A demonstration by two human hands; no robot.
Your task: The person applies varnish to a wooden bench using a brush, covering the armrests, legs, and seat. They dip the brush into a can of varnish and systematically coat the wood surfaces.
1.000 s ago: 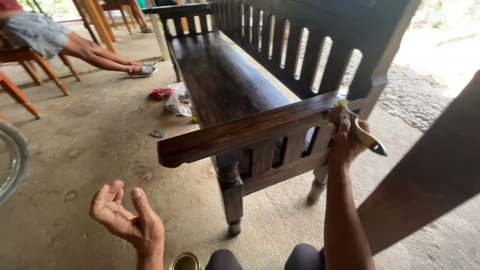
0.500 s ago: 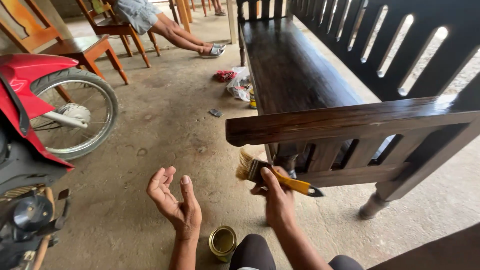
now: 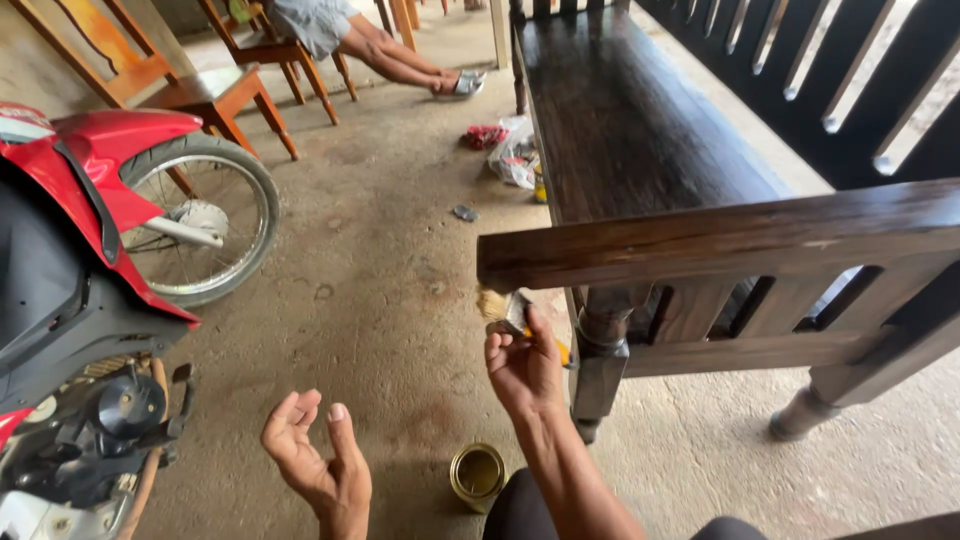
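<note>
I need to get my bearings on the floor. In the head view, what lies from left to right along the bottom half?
Red motorbike → empty left hand, palm up → small open tin on the floor → right hand holding a paintbrush → turned leg of the dark wooden bench.

Soft daylight fills the shaded space, brightest through the slats behind the bench [image 3: 640, 130], where the gaps wash out white. Shadows on the concrete floor [image 3: 390, 290] are faint, and the wide lens bends things near the edges.
</note>
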